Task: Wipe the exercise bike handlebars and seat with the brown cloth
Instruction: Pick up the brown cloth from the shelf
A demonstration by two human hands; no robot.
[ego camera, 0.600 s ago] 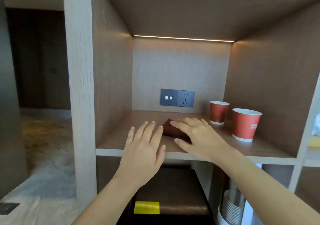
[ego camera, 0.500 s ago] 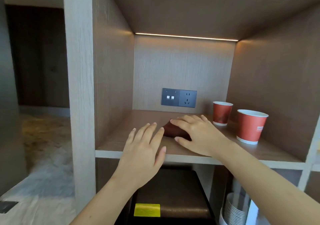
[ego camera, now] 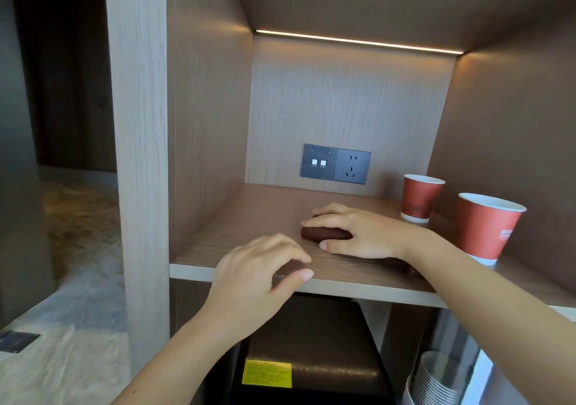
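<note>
Brown cloth (ego camera: 324,233) gripped under right hand (ego camera: 366,233), left hand (ego camera: 255,269) near

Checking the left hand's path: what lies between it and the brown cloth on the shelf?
Only bare shelf board, in the head view. The left hand is apart from the brown cloth, which the right hand grips.

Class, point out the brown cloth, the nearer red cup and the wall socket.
brown cloth (ego camera: 324,234), head view, on its visible front fold.
nearer red cup (ego camera: 486,230), head view, on the middle of its side wall.
wall socket (ego camera: 352,166), head view, on the centre of its faceplate.
</note>
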